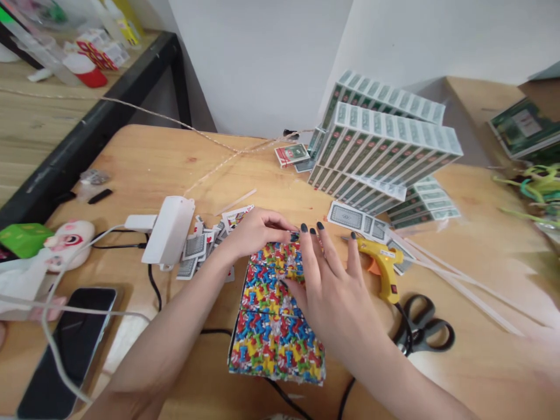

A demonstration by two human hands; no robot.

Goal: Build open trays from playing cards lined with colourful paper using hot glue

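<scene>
In front of me on the wooden table lies a long box (258, 344) covered in a bright pattern of red, blue, yellow and green figures. My right hand (335, 283) rests on its right side and far end, fingers spread. At the far edge my left hand (258, 233) has its fingers bent and pressed together at the rim; whatever sits between them is hidden. Loose playing cards (195, 248) are scattered left of the box. To the right lie a yellow glue gun (385, 265) and black-handled scissors (422, 329).
Stacked card boxes (389, 146) stand at the back right, with a red card pack (292, 155) beside them. Glue sticks (472, 291) lie at right. A white power strip (169, 230), cables and a phone (67, 350) occupy the left.
</scene>
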